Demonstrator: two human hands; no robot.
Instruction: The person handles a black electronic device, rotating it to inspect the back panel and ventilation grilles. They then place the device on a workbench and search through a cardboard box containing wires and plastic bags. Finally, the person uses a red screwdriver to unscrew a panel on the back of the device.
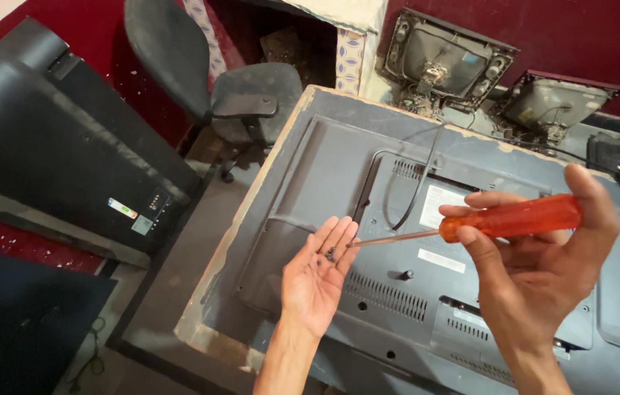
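Right hand (544,256) is gripping the orange handle of a screwdriver (511,217), fingers wrapped closed around it. Shaft tip is touching small dark screws (330,254) lying in the left hand (317,274), palm up, fingers flat and spread. Both are hovering over the television's back panel (310,183) on the table (215,307).

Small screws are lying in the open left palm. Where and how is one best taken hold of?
Pinch a screw by its head, coming straight down from above with two fingertips. The left hand lies palm up and cupped, so the sides are walled in. The screwdriver held in the right hand has its tip right at the screws, so probably move it aside first.
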